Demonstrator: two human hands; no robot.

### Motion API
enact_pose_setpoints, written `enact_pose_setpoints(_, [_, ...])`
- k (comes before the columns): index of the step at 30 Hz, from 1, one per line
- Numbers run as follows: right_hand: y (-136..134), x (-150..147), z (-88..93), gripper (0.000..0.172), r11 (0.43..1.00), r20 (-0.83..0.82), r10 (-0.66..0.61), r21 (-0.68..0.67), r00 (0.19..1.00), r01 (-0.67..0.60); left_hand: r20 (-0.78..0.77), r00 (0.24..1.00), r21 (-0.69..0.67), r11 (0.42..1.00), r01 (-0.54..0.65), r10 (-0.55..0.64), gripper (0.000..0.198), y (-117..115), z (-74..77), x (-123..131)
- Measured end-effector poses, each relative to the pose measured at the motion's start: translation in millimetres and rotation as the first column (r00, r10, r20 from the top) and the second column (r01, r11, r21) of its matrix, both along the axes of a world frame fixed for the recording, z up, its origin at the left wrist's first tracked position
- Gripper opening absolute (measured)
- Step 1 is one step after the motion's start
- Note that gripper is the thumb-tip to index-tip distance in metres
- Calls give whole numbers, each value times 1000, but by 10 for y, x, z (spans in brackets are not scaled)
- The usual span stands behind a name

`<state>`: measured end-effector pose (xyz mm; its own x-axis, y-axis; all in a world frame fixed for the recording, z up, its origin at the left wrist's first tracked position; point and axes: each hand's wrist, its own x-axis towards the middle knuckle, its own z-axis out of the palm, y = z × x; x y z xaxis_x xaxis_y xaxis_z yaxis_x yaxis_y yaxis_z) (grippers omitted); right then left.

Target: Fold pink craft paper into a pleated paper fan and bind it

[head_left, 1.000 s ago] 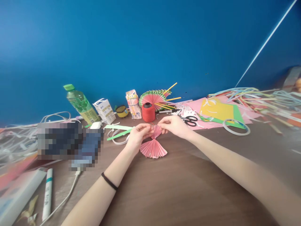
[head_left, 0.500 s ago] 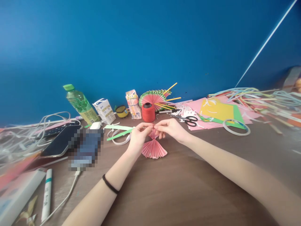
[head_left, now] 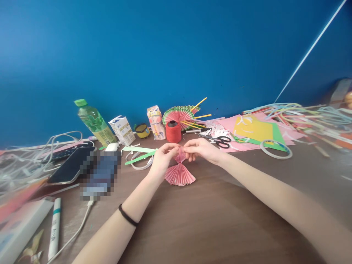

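A pink pleated paper fan (head_left: 180,175), pinched in at its middle like a bow, lies on the brown table in front of me. Its lower half is spread wide; the upper half is narrower and partly covered by my fingers. My left hand (head_left: 164,157) pinches the upper half's left edge between thumb and fingers. On the other side, my right hand (head_left: 200,149) is closed on the upper right edge. Just behind my hands stands a spool of red thread (head_left: 173,132).
Black-handled scissors (head_left: 222,142) and a tape roll (head_left: 275,149) lie to the right by coloured paper sheets (head_left: 253,128). Green paper strips (head_left: 140,157) are left of my hands. Further left are a phone (head_left: 73,165), a bottle (head_left: 95,123) and a marker (head_left: 55,229).
My right hand has shifted slightly right, so the two hands' fingertips are a little further apart. More of the fan's upper half shows between them.
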<state>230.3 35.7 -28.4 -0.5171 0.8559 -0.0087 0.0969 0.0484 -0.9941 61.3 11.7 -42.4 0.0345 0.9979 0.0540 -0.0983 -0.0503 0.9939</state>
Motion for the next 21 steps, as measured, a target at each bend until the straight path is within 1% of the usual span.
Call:
enact_pose_setpoints(2, [107, 106, 8, 11, 992, 92, -88, 100, 992, 79, -5, 1000, -19, 1000, -19, 19, 26, -7, 49, -26])
enact_pose_setpoints(3, [173, 178, 4, 10, 978, 152, -165, 153, 974, 142, -10, 1000, -33, 999, -30, 29, 27, -10, 79, -42])
enact_pose_setpoints(4, [243, 261, -7, 10, 957, 223, -261, 187, 939, 222, -20, 999, -46, 998, -37, 36, 27, -12, 110, -59])
enact_pose_setpoints(5, [313, 352, -24, 11, 931, 309, -348, 227, 885, 287, -35, 999, -54, 998, -42, 40, 26, -12, 141, -76])
enact_pose_setpoints(6, [378, 449, -45, 13, 894, 420, -437, 295, 795, 336, -57, 998, -56, 997, -43, 40, 24, -10, 170, -93])
enact_pose_setpoints(7, [435, 546, -68, 14, 849, 512, -521, 393, 683, 353, -86, 996, -53, 998, -42, 38, 22, -6, 195, -110])
enact_pose_setpoints(8, [481, 638, -92, 15, 821, 537, -566, 434, 626, 370, -123, 992, -45, 998, -44, 38, 21, 2, 214, -127])
enact_pose_setpoints(11, [548, 851, -141, 24, 772, 583, -636, 495, 506, 400, -275, 961, -8, 1000, -30, 26, 18, 40, 232, -185])
enact_pose_setpoints(12, [551, 893, -147, 29, 754, 598, -657, 526, 459, 393, -336, 942, 3, 1000, -13, 13, 18, 55, 224, -208])
enact_pose_setpoints(14, [536, 932, -143, 32, 690, 610, -724, 646, 321, 328, -456, 890, 19, 1000, 18, -8, 17, 78, 200, -251])
enact_pose_setpoints(16, [509, 923, -121, 31, 612, 581, -791, 758, 192, 225, -589, 808, 30, 999, 35, -11, 17, 83, 178, -278])
enact_pose_setpoints(17, [495, 908, -107, 33, 589, 568, -808, 784, 156, 195, -650, 760, 34, 998, 44, -11, 16, 77, 173, -281])
enact_pose_setpoints(18, [483, 888, -91, 35, 587, 569, -810, 785, 145, 196, -703, 712, 35, 998, 55, -15, 16, 67, 172, -277])
enact_pose_setpoints(19, [473, 867, -76, 36, 598, 581, -802, 772, 143, 215, -744, 668, 29, 997, 68, -24, 15, 53, 175, -268])
enact_pose_setpoints(21, [465, 825, -56, 37, 620, 600, -784, 739, 160, 265, -797, 602, -1, 996, 93, -57, 15, 24, 185, -240])
